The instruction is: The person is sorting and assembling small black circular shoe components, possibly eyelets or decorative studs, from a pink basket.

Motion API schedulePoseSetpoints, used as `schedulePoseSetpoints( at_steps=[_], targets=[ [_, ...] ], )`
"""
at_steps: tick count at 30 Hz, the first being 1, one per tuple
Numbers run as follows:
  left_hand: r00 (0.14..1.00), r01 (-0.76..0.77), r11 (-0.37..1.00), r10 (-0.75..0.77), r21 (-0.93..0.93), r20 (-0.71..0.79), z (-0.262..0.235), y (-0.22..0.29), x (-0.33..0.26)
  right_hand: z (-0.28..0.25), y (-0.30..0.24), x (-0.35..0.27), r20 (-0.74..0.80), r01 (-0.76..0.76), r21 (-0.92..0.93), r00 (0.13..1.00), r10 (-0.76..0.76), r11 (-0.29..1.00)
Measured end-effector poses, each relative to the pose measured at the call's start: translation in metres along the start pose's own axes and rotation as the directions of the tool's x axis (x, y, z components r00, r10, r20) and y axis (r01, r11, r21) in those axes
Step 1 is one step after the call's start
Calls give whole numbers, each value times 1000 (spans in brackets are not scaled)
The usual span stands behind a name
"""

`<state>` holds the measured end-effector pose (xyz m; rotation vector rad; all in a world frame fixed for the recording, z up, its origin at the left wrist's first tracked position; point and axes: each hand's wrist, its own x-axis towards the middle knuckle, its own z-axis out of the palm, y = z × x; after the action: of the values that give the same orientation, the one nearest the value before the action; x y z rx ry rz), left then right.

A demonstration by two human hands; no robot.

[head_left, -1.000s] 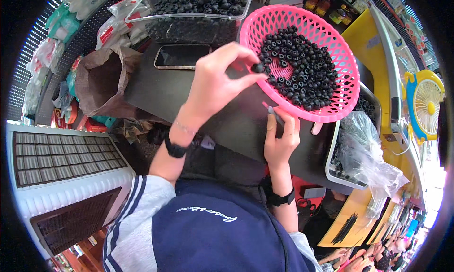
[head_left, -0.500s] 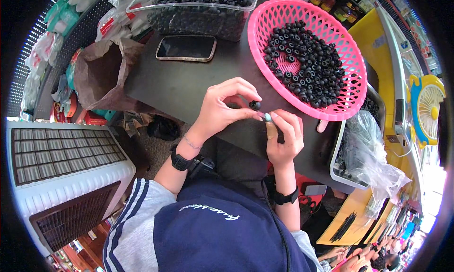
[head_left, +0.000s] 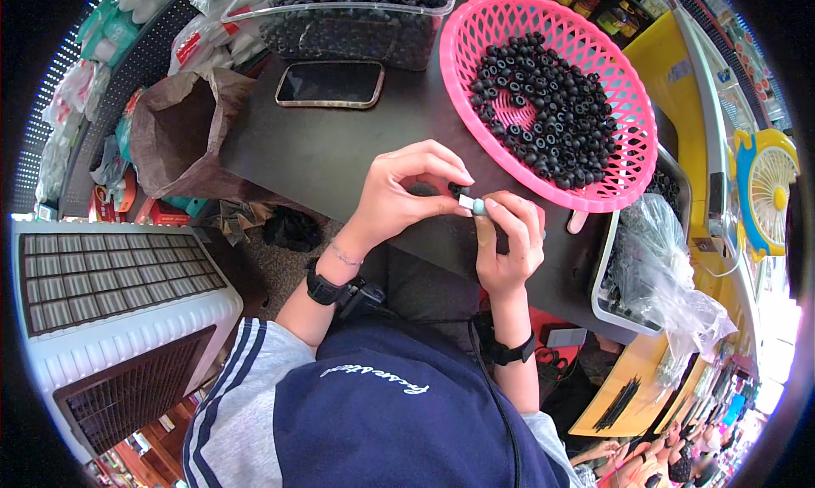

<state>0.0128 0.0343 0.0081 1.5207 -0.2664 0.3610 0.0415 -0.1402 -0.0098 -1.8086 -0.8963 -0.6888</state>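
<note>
Between the thumb and fingers of my left hand (head_left: 406, 187) is a small round black piece (head_left: 456, 188), partly hidden by the fingertips. Close to its right, my right hand (head_left: 514, 238) pinches a small flat pale blade (head_left: 466, 201), which points left at the piece. A mint-green spot shows at the right thumb tip; I cannot tell if it is a handle or a nail. The fingertips of both hands nearly meet above the dark table (head_left: 340, 153). Beyond my right hand, a pink lattice basket (head_left: 475, 119) holds many similar black pieces (head_left: 552, 106), some showing ringed openings.
A phone (head_left: 329, 85) lies by a clear tub (head_left: 352, 42) of black pieces at the back. A brown bag (head_left: 174, 140) stands left, above an air cooler (head_left: 127, 288). At right are a white tray (head_left: 632, 318), a clear plastic bag (head_left: 666, 267) and a blue-yellow fan (head_left: 768, 195).
The flat blade now shows a bright broad face, where it looked narrow and dark before. The black piece has turned slightly in my left fingers. Both hands stay nearly in place.
</note>
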Motion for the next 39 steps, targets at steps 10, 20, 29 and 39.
schedulePoseSetpoints(
  at_steps=[10, 20, 29, 39],
  targets=[
    [1000, 4, 992, -4, -126, 3, 2, -4, -2, 0, 1, -1, -21, 0, 20, 1000, 0, 1000],
    [999, -37, 995, 36, -89, -13, 2, -8, -4, 1, 1, -1, -21, -1, 28, 1000, 2, 1000],
    [1000, -19, 997, 18, -78, -11, 9, -5, -6, 1, 2, -1, -55, 12, 49, 998, -9, 999],
    [998, 8, 952, -29, -306, -62, 12, -13, -6, -2, 3, -4, -52, 21, 53, 998, -19, 998]
  ],
)
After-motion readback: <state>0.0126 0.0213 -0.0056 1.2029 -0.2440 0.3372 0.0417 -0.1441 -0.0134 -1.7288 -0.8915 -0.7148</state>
